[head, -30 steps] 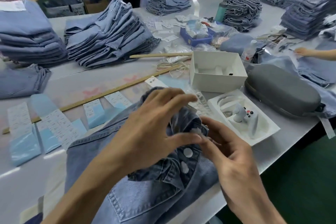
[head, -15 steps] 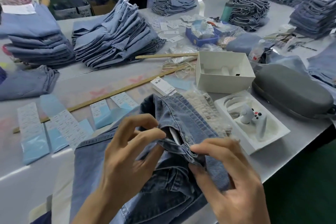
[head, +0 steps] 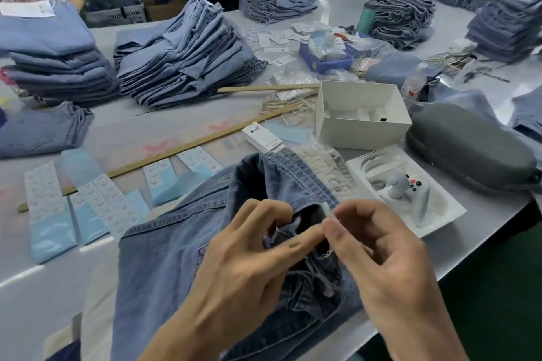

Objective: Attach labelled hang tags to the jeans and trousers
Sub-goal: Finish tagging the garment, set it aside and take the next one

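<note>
Jeans (head: 181,243) are lying bunched on the near edge of the grey surface (head: 52,287), waistband raised toward the hands. The left hand (head: 243,269) is pinching a fold of the waistband, fingers (head: 296,243) curled together on the denim. The right hand (head: 390,267) is pinching a small pale piece at the same fold, thumb and forefinger closed on it. Hang tags (head: 262,138) are sitting just beyond, beside a white box (head: 363,132) and a long wooden ruler (head: 187,146).

Bare grey table (head: 38,296) lies open left of the jeans (head: 176,243). Beyond them, label sheets (head: 96,205) and a wooden ruler (head: 181,146) lie flat. Right, a white tray (head: 440,214), open box (head: 363,129) and grey case (head: 469,149) crowd the edge.
</note>
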`<state>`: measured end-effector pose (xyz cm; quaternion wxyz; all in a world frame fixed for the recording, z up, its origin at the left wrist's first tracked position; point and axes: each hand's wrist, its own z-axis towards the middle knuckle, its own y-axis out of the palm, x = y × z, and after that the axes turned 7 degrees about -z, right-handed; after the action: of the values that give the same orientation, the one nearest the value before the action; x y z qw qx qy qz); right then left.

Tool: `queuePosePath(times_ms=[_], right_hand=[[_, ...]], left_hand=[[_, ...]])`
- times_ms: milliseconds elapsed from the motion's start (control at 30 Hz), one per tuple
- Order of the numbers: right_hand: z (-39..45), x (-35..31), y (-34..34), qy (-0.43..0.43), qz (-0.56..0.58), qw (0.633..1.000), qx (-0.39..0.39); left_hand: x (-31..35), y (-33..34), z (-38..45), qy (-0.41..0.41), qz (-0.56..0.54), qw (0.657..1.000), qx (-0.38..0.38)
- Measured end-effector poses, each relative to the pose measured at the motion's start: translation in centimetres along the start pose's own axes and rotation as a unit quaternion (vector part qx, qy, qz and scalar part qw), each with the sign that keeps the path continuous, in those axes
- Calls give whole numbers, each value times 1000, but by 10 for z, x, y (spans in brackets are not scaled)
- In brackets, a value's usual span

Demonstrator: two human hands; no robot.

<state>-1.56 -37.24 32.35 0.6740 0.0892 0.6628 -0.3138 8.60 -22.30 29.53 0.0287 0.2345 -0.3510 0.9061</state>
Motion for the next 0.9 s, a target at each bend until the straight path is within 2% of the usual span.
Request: queuePosePath(times_ms=[133, 267, 333, 433, 900], right_hand=[[8, 8, -6, 100, 104, 989, -37], [9, 10, -10, 135, 173, 976, -9], [9, 11, -13, 140, 185, 973, 12], [9, 11, -16, 147, 215, 965, 0], [10, 10, -20, 141, 229, 963, -5]], left_hand=[[4, -3, 1, 0, 17, 999, -30], [7, -6, 8, -34, 14, 998, -57], [8, -8, 14, -48, 48, 994, -82], [11, -7, 18, -41, 70, 991, -108], [12, -1, 20, -50, 43, 991, -113]])
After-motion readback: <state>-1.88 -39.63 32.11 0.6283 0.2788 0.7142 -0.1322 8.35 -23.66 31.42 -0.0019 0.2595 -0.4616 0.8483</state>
